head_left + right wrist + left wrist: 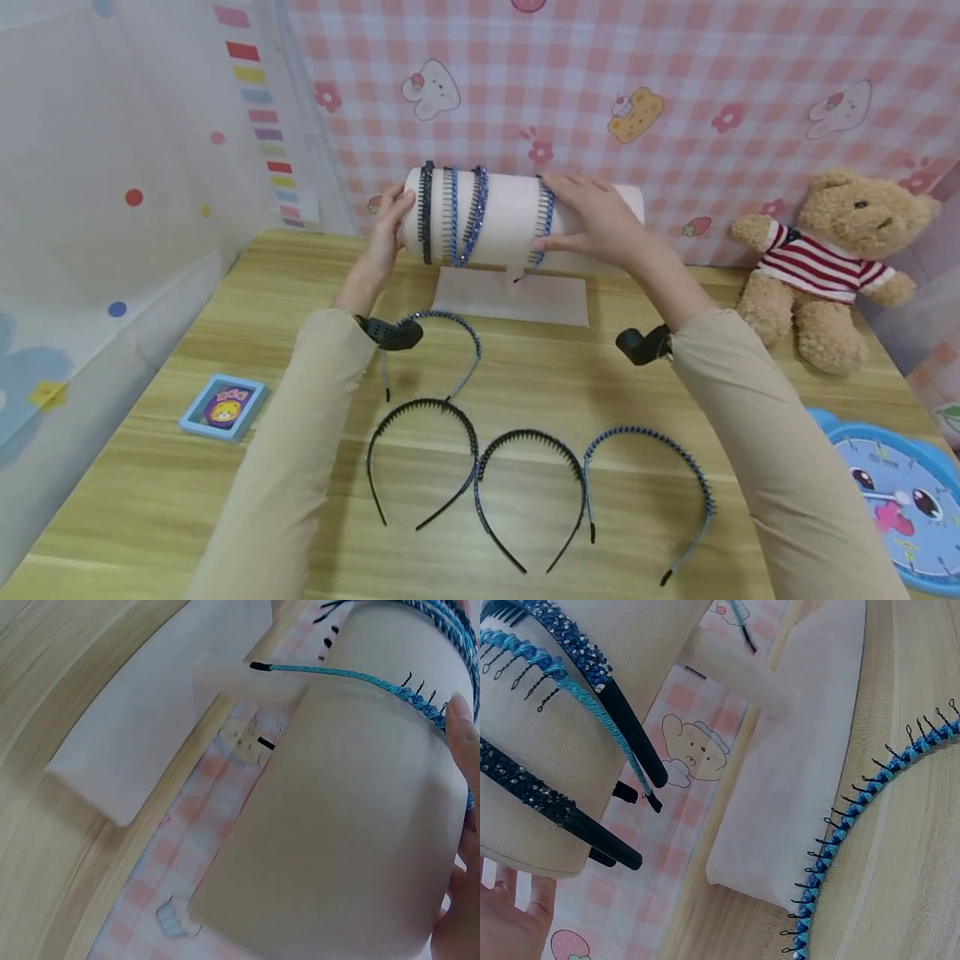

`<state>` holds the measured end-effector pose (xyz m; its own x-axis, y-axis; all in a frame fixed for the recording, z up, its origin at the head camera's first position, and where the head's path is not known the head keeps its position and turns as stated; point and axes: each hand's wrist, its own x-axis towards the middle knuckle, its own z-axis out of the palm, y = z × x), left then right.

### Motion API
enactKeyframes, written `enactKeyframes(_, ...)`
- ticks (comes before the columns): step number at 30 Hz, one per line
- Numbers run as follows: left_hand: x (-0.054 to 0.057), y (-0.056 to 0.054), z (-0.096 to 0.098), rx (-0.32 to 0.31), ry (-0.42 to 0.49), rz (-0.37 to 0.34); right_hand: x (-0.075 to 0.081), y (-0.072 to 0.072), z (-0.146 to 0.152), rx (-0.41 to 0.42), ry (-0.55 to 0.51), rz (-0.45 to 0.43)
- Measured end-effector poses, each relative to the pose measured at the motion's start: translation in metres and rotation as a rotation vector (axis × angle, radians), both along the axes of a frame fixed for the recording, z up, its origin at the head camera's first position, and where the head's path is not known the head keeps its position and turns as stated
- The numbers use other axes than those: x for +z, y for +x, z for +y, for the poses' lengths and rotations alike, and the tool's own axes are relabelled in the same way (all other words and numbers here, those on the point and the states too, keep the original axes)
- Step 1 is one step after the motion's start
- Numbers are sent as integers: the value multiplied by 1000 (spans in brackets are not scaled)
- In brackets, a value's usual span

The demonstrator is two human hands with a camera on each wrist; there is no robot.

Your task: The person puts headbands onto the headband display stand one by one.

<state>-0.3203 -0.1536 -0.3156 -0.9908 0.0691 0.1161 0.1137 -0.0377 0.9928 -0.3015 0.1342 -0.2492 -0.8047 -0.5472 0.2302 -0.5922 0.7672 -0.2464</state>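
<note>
A pale cylindrical headband stand (506, 225) stands at the back of the table. Toward its left end sit a black glittery headband (426, 212), a blue toothed headband (450, 218) and a dark blue sparkly headband (476, 215), the last at a slant. Further right, my right hand (600, 217) pinches another blue headband (545, 221) on the roll, thumb in front and fingers over the top. One tip (261, 667) of that headband sticks out under the roll in the right wrist view. My left hand (386, 225) rests against the roll's left end, fingers extended.
On the wooden table nearer me lie several headbands, among them a blue one (477, 342), a black one (476, 442) and another blue one (705, 483). A blue-framed picture (255, 408) lies left. A teddy bear (832, 342) and a blue clock (885, 475) are right.
</note>
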Motion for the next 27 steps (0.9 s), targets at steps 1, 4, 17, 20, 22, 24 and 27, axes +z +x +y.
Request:
enactKeyframes(1,0,0,0,-2,-5,-1,0,-1,-5,7,1,3)
enactKeyframes(4,1,0,0,-1,-15,0,0,-2,-17,19,12,5)
enactKeyframes(17,0,0,3,-9,1,-10,6,-3,-40,25,104,-9)
enactKeyframes(20,-1,-1,3,-6,12,-10,7,-2,-40,38,71,-23)
enactKeyframes(22,-1,-1,2,-5,10,-11,7,2,-40,45,33,-11)
enactKeyframes(24,-1,-1,1,-4,4,-11,7,8,-41,52,-21,19)
enactKeyframes(27,0,-1,-1,6,-4,-12,6,19,-42,104,-131,94)
